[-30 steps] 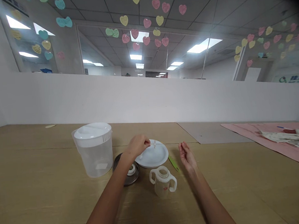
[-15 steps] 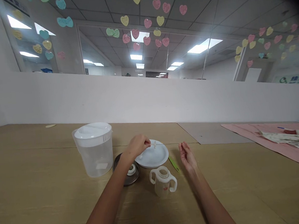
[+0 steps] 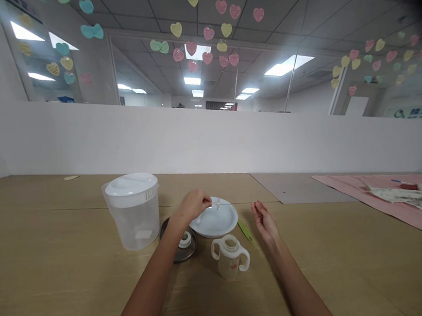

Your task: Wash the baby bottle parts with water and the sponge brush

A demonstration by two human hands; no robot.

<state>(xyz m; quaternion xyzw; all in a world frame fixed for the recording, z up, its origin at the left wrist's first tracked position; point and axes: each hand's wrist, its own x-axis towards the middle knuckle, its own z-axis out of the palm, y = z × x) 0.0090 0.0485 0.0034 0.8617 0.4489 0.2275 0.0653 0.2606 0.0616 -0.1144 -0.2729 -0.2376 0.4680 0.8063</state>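
My left hand reaches over a white plate, its fingertips pinched on a thin pale stick-like piece. A small clear bit shows by that piece; its kind is too small to tell. To the right of the plate, my right hand is turned palm up, its fingers curled together; anything at the fingertips is too small to make out. Nearer me stands a lidless clear cup with two white handles. Under my left forearm a metal dish holds a white ring, both partly hidden.
A clear plastic pitcher with a white lid stands left of the dish. A green flat tool lies between plate and right hand. On the far right, a pink cloth carries crumpled fabric. A white wall borders the table's back.
Almost nothing differs. My right hand has shifted very slightly to the left, and the thin piece in my left fingers has barely moved.
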